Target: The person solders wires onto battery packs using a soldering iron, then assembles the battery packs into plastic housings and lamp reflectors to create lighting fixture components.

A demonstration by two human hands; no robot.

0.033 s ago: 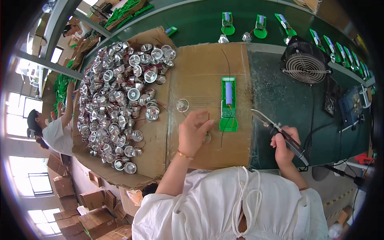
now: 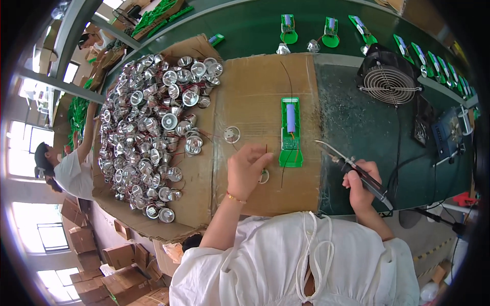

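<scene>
Gripping a soldering iron (image 2: 375, 188): right hand (image 2: 359, 190) (cardboard print (image 2: 258, 124) illegible).

Green bench (image 2: 367, 122), cardboard sheet (image 2: 250, 92) atop, green casing (image 2: 291, 143) on that

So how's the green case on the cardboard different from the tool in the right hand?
The case is bright green; the tool is mostly dark. The case lies on the cardboard; the right hand holds the tool. The case is broader, the tool slimmer. Both are long.
</scene>
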